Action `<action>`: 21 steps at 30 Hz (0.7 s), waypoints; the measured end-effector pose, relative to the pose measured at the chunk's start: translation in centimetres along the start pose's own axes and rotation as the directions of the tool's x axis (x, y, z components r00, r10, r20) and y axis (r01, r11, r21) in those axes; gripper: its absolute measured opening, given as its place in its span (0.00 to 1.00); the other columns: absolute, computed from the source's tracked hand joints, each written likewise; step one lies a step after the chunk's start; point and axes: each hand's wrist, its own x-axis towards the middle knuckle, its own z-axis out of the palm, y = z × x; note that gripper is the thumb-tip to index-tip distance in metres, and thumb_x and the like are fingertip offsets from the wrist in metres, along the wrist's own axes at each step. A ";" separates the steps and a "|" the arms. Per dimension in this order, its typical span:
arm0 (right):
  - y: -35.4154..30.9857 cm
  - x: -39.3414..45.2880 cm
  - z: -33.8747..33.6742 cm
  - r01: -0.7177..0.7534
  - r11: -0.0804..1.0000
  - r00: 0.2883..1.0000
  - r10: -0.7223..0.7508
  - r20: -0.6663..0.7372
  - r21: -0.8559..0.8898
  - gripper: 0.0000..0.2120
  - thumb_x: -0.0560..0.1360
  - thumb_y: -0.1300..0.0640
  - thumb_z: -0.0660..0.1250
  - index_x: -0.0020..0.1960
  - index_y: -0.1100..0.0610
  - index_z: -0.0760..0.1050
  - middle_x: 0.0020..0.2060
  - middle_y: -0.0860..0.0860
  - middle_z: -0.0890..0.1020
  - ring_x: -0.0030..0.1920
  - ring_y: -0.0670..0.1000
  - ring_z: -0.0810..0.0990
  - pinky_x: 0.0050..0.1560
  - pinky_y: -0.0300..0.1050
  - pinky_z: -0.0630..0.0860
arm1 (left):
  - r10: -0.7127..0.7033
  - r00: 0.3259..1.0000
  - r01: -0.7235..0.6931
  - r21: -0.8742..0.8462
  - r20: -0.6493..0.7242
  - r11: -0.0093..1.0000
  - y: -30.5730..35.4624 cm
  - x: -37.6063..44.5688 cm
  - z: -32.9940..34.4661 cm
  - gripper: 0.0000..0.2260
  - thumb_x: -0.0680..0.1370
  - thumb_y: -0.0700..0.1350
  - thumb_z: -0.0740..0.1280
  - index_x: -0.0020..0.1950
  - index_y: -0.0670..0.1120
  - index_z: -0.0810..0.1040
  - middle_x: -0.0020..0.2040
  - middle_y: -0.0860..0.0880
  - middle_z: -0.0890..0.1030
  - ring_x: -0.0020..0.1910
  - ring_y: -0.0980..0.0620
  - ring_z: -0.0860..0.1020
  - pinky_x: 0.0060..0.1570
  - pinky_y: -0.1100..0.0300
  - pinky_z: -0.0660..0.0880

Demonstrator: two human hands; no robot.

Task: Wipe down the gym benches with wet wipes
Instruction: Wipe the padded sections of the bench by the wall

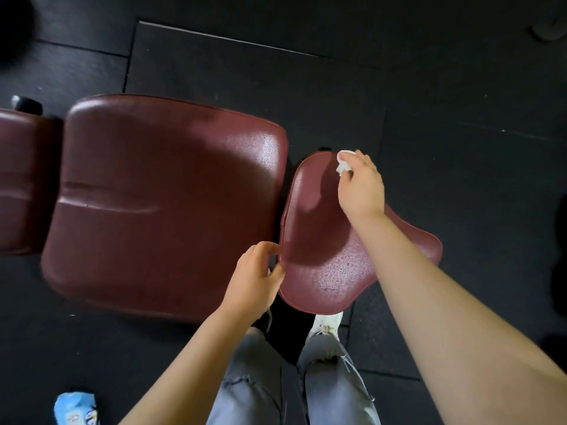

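Head view, wiping of a maroon gym bench. Right hand clenched round a crumpled white wet wipe, pressed to the far edge of the small seat pad, probably so as to reach the rim where the padding curves away. Left hand with fingers loosely curled at the near left corner of that pad, at the gap beside the large back pad; grasp or mere touch cannot be told, though likely there to steady the seat against the wiping pressure. Sheen on both pads, possibly damp from wiping. Blue wipes packet on the dark floor, near left, within easy reach for a fresh sheet. Grey trousers and a white shoe directly below the seat pad.
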 end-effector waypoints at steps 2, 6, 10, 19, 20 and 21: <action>-0.9 -1.1 1.3 0.047 0.987 0.999 -0.042 0.033 -0.153 0.24 0.78 0.66 0.55 0.74 0.59 0.65 0.76 0.58 0.62 0.77 0.57 0.56 0.77 0.48 0.51 | -0.020 1.000 0.019 -0.030 -0.008 0.999 0.0 -0.1 -0.2 0.07 0.78 0.46 0.66 0.55 0.55 0.77 0.51 0.60 0.78 0.50 0.63 0.75 0.45 0.73 0.69; -1.7 -2.4 3.3 0.514 0.835 0.840 -0.445 0.310 -0.196 0.28 0.77 0.62 0.43 0.77 0.61 0.58 0.77 0.57 0.59 0.77 0.56 0.55 0.77 0.43 0.43 | -0.009 1.000 0.009 -0.051 0.014 0.999 0.0 -0.2 -0.3 0.09 0.79 0.44 0.65 0.56 0.55 0.77 0.51 0.61 0.77 0.51 0.64 0.75 0.44 0.74 0.69; 0.9 1.2 0.1 0.524 0.834 0.823 -0.445 0.353 -0.170 0.27 0.77 0.61 0.46 0.75 0.54 0.64 0.74 0.55 0.66 0.74 0.55 0.63 0.74 0.47 0.58 | 0.000 0.999 0.001 -0.015 0.050 1.000 -0.5 -0.2 -0.6 0.11 0.79 0.43 0.64 0.60 0.53 0.76 0.54 0.61 0.75 0.55 0.63 0.73 0.46 0.77 0.67; -2.2 -4.2 4.9 0.527 0.831 0.845 -0.491 0.213 -0.175 0.23 0.76 0.66 0.51 0.69 0.62 0.70 0.69 0.58 0.71 0.71 0.63 0.66 0.74 0.55 0.59 | -0.042 0.999 0.043 -0.096 0.019 0.994 -0.6 -0.7 -0.5 0.11 0.79 0.41 0.64 0.58 0.54 0.76 0.54 0.60 0.76 0.57 0.60 0.75 0.55 0.64 0.70; -2.0 -4.3 4.9 0.641 0.741 0.762 -0.586 0.275 -0.199 0.22 0.77 0.65 0.51 0.69 0.62 0.71 0.69 0.57 0.72 0.71 0.61 0.68 0.74 0.53 0.58 | -0.044 0.999 0.046 -0.095 0.020 0.994 -0.7 -0.7 -0.5 0.11 0.79 0.41 0.64 0.58 0.53 0.76 0.54 0.60 0.76 0.57 0.60 0.75 0.56 0.63 0.70; -1.2 -3.8 4.5 0.699 0.677 0.712 -0.629 0.311 -0.230 0.22 0.78 0.65 0.51 0.71 0.62 0.69 0.70 0.56 0.71 0.72 0.58 0.67 0.76 0.51 0.55 | -0.048 0.999 0.049 -0.095 0.021 0.994 -0.7 -0.8 -0.6 0.11 0.79 0.41 0.64 0.59 0.53 0.76 0.55 0.59 0.76 0.57 0.60 0.75 0.56 0.63 0.71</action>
